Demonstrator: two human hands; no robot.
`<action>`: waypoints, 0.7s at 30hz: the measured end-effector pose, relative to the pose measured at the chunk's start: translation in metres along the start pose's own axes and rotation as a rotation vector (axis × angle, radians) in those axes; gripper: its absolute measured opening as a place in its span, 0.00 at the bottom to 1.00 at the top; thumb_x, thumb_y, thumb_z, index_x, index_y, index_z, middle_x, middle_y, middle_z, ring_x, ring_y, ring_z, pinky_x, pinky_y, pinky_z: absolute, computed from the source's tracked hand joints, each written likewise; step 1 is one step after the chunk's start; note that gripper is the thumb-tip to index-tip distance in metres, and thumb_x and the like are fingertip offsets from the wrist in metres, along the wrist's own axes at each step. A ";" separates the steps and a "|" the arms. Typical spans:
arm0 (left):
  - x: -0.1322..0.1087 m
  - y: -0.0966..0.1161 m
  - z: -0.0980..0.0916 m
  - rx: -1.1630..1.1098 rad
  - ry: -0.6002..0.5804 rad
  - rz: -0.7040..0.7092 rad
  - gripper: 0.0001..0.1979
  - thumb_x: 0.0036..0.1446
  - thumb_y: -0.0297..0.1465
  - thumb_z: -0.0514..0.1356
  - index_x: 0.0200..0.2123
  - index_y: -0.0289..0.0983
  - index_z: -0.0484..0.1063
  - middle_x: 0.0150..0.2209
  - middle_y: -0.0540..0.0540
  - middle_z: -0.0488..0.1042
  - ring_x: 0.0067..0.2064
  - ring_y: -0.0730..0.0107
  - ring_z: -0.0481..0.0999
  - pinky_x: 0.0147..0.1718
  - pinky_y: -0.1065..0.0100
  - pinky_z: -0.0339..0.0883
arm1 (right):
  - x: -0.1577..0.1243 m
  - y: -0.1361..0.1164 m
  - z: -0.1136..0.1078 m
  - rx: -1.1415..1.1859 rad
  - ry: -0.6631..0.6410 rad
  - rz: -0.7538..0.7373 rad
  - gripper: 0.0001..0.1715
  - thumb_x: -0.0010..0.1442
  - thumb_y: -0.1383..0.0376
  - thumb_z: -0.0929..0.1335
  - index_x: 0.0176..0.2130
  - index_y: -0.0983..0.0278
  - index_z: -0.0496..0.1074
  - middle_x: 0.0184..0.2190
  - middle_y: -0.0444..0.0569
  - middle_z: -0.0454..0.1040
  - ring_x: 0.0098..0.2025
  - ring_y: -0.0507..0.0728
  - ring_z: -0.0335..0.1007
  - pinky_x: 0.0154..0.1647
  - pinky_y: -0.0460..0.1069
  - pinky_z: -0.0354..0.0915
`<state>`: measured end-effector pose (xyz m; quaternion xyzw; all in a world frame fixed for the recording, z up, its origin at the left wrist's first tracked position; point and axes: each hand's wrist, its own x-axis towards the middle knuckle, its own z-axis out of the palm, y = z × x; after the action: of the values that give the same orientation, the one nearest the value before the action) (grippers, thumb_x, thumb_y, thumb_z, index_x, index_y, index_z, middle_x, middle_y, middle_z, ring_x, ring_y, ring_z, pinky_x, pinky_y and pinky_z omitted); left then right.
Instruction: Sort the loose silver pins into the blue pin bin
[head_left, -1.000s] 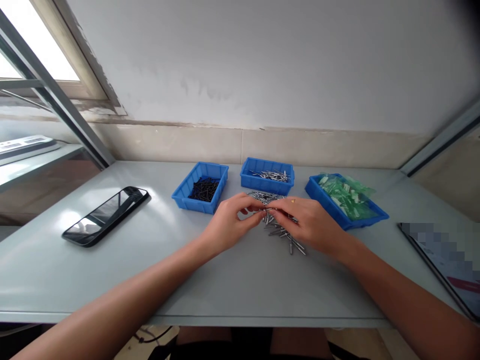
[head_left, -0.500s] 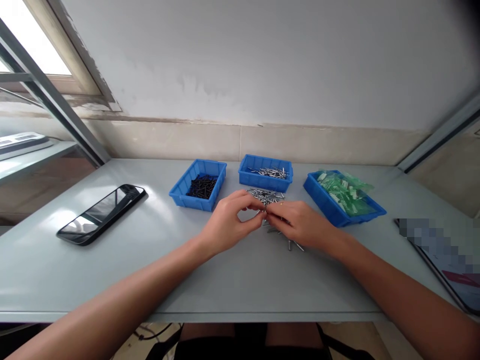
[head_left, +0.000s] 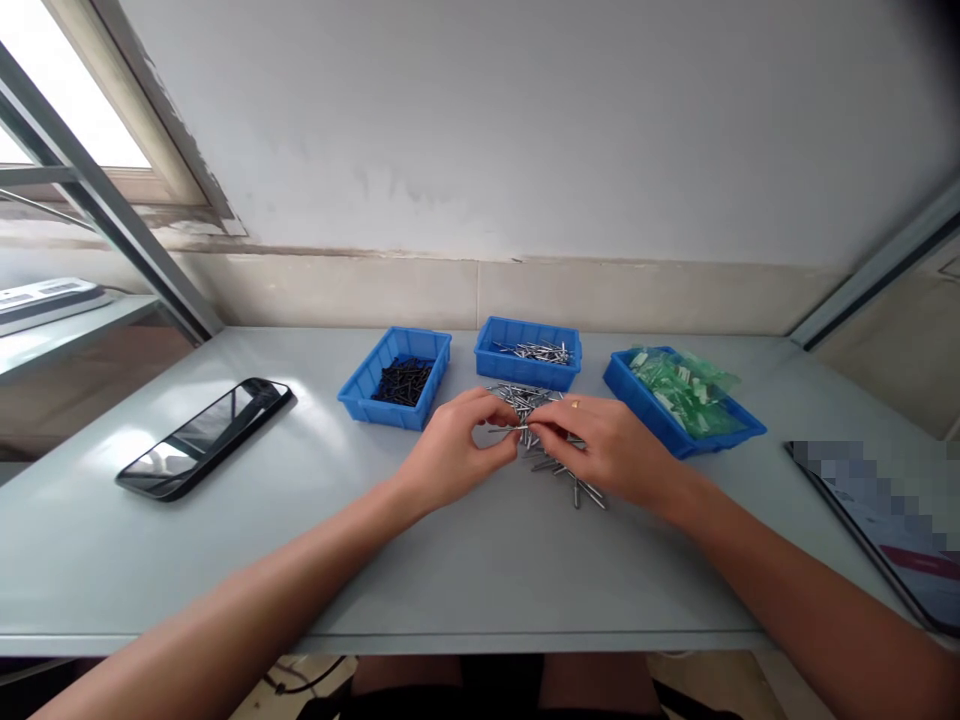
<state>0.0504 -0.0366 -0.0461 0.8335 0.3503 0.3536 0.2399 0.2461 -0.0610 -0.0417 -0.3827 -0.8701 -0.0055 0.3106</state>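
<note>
Pin (head_left: 501, 431) pinched in fingertips of left hand (head_left: 454, 440) and right hand (head_left: 619, 445), long axis roughly along front edge of tabletop (head_left: 465, 580); pile (head_left: 525, 399) partly hidden by right hand.

Slim metal pin (head_left: 504, 430), silver-grey, held roughly level, heap of similar loose pins (head_left: 523, 400), pointing various ways, on grey desktop (head_left: 465, 570)

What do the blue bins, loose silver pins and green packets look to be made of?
Blue bins: likely moulded plastic, semi-gloss; uniform colour, thin one-piece walls.
Loose silver pins: metal, fairly shiny, going by the bright grey highlights; steel or aluminium, can't tell.
Green packets: probably thin plastic film, translucent; crinkled, with pale patches showing.
</note>
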 end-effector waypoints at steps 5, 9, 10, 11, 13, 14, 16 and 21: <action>0.000 0.000 -0.001 0.009 0.038 0.022 0.01 0.53 0.27 0.58 0.31 0.36 0.70 0.32 0.48 0.71 0.36 0.71 0.71 0.37 0.69 0.65 | 0.000 0.001 -0.002 -0.036 -0.027 0.044 0.08 0.61 0.66 0.62 0.37 0.64 0.70 0.27 0.46 0.73 0.28 0.52 0.67 0.28 0.46 0.58; 0.000 0.001 -0.001 0.014 0.007 0.032 0.03 0.53 0.26 0.58 0.32 0.36 0.70 0.32 0.48 0.71 0.36 0.70 0.71 0.38 0.69 0.66 | 0.000 0.000 -0.002 -0.007 0.006 -0.015 0.08 0.62 0.66 0.61 0.36 0.64 0.69 0.25 0.45 0.72 0.27 0.52 0.65 0.28 0.46 0.58; -0.001 0.001 0.000 0.012 -0.002 0.035 0.03 0.52 0.26 0.58 0.32 0.36 0.70 0.32 0.48 0.72 0.37 0.70 0.72 0.38 0.68 0.66 | 0.000 0.000 -0.001 0.004 0.014 -0.033 0.08 0.62 0.66 0.61 0.36 0.64 0.69 0.25 0.45 0.72 0.27 0.52 0.65 0.28 0.46 0.58; -0.001 0.002 0.000 0.013 -0.013 0.040 0.04 0.52 0.26 0.58 0.33 0.36 0.70 0.32 0.48 0.72 0.37 0.70 0.72 0.38 0.68 0.66 | 0.000 -0.002 0.000 0.014 0.020 -0.053 0.08 0.62 0.66 0.61 0.37 0.64 0.69 0.25 0.45 0.72 0.27 0.52 0.66 0.28 0.46 0.59; -0.002 0.002 0.000 0.027 -0.038 0.062 0.05 0.51 0.25 0.58 0.33 0.37 0.70 0.33 0.49 0.72 0.37 0.69 0.72 0.38 0.68 0.66 | -0.001 -0.004 0.002 0.029 0.011 -0.094 0.08 0.62 0.66 0.61 0.37 0.64 0.69 0.25 0.45 0.72 0.27 0.52 0.67 0.29 0.46 0.60; -0.002 0.002 0.000 0.041 -0.052 0.075 0.05 0.50 0.24 0.58 0.33 0.37 0.70 0.33 0.49 0.72 0.38 0.69 0.71 0.39 0.67 0.66 | -0.001 -0.005 0.002 0.035 -0.003 -0.110 0.08 0.62 0.66 0.61 0.37 0.64 0.69 0.25 0.45 0.72 0.28 0.52 0.67 0.30 0.46 0.60; -0.002 0.003 -0.001 0.066 -0.068 0.093 0.05 0.50 0.24 0.58 0.32 0.36 0.70 0.33 0.48 0.71 0.38 0.68 0.71 0.39 0.67 0.66 | -0.001 -0.006 0.002 0.048 -0.022 -0.115 0.08 0.62 0.67 0.61 0.38 0.63 0.70 0.26 0.45 0.73 0.29 0.52 0.67 0.31 0.46 0.61; -0.001 0.005 -0.003 0.036 -0.009 0.083 0.02 0.53 0.26 0.58 0.32 0.36 0.70 0.32 0.48 0.72 0.37 0.69 0.72 0.38 0.67 0.67 | 0.001 -0.003 -0.003 0.072 0.047 0.023 0.10 0.61 0.66 0.62 0.43 0.63 0.68 0.33 0.46 0.74 0.32 0.52 0.69 0.34 0.47 0.64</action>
<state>0.0496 -0.0403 -0.0411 0.8531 0.3207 0.3532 0.2113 0.2458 -0.0632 -0.0382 -0.3808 -0.8578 0.0206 0.3445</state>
